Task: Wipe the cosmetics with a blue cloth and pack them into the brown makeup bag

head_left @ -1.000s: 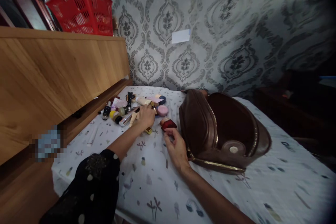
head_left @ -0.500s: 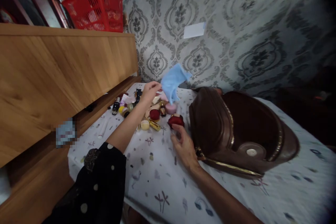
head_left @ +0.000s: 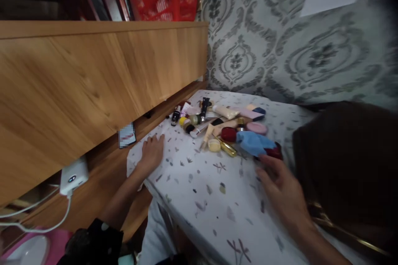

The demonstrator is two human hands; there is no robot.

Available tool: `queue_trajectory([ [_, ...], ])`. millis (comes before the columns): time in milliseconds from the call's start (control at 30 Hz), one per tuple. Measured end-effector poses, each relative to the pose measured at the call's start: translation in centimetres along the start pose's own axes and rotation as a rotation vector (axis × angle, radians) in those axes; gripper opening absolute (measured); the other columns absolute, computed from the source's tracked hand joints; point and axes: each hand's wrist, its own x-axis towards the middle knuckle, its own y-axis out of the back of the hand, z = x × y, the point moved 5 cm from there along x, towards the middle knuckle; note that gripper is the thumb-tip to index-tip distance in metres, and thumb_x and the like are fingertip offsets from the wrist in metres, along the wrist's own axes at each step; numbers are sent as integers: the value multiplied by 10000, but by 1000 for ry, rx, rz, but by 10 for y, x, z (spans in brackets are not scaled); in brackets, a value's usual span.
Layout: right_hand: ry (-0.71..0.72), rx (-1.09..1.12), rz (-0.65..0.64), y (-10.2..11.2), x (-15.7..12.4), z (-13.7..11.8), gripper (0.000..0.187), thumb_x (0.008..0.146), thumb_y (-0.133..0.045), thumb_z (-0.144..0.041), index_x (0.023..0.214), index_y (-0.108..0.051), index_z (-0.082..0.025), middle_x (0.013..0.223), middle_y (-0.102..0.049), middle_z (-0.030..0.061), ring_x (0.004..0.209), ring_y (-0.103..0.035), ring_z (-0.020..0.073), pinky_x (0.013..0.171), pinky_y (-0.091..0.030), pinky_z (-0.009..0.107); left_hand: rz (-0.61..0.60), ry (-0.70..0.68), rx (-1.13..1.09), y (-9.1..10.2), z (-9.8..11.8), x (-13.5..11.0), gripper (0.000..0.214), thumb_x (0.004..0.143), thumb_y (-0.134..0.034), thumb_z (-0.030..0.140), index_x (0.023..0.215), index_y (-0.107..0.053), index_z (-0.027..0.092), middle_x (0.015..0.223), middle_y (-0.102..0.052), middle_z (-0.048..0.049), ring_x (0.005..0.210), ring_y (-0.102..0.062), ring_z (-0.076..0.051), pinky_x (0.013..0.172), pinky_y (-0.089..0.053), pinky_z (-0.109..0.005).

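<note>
The blue cloth [head_left: 255, 143] has moved from the left hand [head_left: 151, 153] onto the cosmetics [head_left: 217, 120]. That hand now lies flat on the sheet [head_left: 217, 186], seemingly bracing. The open right hand [head_left: 281, 190] is beside the red jar [head_left: 274, 152], well apart, neither clamped.

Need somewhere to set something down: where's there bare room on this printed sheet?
The printed sheet is open between your left hand and right hand, below the cosmetics. It's crowded across the cosmetics, through to the blue cloth and red jar beside the brown bag.
</note>
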Motion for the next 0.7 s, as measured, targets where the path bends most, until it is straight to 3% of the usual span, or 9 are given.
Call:
queue_trajectory([
  [67, -43, -35, -25, 0, 2, -2, 503, 711, -517, -525, 1088, -637, -214, 1099, -707, 159, 952, -658, 323, 729, -481, 424, -5, -4, -35, -2, -7, 5, 466, 875, -348, 54, 1266, -561, 193, 1126, -618, -168, 1098, -580, -315, 900, -496, -473],
  [133, -87, -43, -44, 1, 2, -4, 537, 666, -522, -551, 1073, -638, -220, 1109, -706, 171, 944, -658, 341, 736, -477, 451, 6, -42, -99, -2, 0, 12, 467, 868, -364, 46, 1238, -590, 217, 1084, -614, -133, 1025, -609, -272, 864, -517, -405],
  [333, -135, -31, -59, 1, 2, -4, 497, 637, -556, -563, 1025, -636, -263, 1145, -698, 160, 898, -649, 339, 737, -475, 470, 104, -170, -323, 11, 52, 47, 375, 947, -353, 111, 1172, -630, 226, 1110, -586, -80, 1036, -609, -181, 940, -502, -299],
  [433, -122, -56, -48, 2, 3, -4, 491, 639, -557, -556, 1024, -647, -265, 1093, -709, 158, 799, -634, 315, 678, -471, 456, 202, -269, -508, 21, 77, 71, 346, 931, -379, 88, 1113, -660, 174, 1074, -593, -91, 1035, -605, -191, 990, -485, -325],
  [533, -125, -103, -41, 2, 5, -3, 516, 630, -564, -545, 1038, -671, -248, 1086, -712, 172, 693, -606, 276, 618, -469, 433, 291, -362, -643, 26, 99, 88, 358, 902, -411, 67, 1155, -643, 166, 1212, -557, -118, 1181, -553, -231, 1048, -461, -381],
  [700, -67, -153, -8, 2, 5, 3, 549, 655, -558, -565, 1077, -692, -240, 1012, -742, 129, 585, -600, 232, 577, -497, 404, 376, -544, -532, 23, 149, 76, 361, 972, -445, 265, 1308, -560, 199, 1487, -392, -142, 1413, -352, -303, 1148, -357, -481],
])
